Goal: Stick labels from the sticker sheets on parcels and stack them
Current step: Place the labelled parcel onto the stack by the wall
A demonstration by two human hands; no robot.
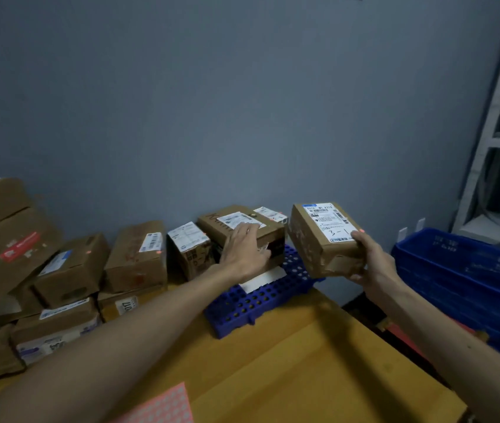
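A: While the right hand [371, 261] is up past the far right corner of the table [303, 361], where's the parcel [319, 239]?

B: In that hand, clear of the surface, tilted. Its near end is in the grip and its far end points at the wall, above the right end of the rack [251, 303].

A: Grip?

B: Clamped. Thumb on the top face at the near edge, fingers curled under the near end. A white label [329, 222] faces up, with "3-1" handwritten on it. A red dot [361, 230] sits just beside the thumb.

A: Left hand [244, 248]?

B: Spread, not closed. Fingers nearly straight, laid flat on top of a box [236, 224], fingertips on its white label. Whether the thumb presses the front face, I cannot tell.

A: Where's the box?

B: On the rack, at the table's far edge, against the wall. It is just left of the parcel and apart from it.

A: Other parcels?

B: A small one [190, 248] stands just left of the box. Beyond it a stack [71, 279] runs along the far edge to the left corner, two layers in places.

A: Sheet [166, 404]?

B: Pink, dotted, flat at the near edge, under the left forearm and well apart from both hands.

A: Off the table?

B: A blue crate [462, 279], right of the right edge, behind the right forearm.
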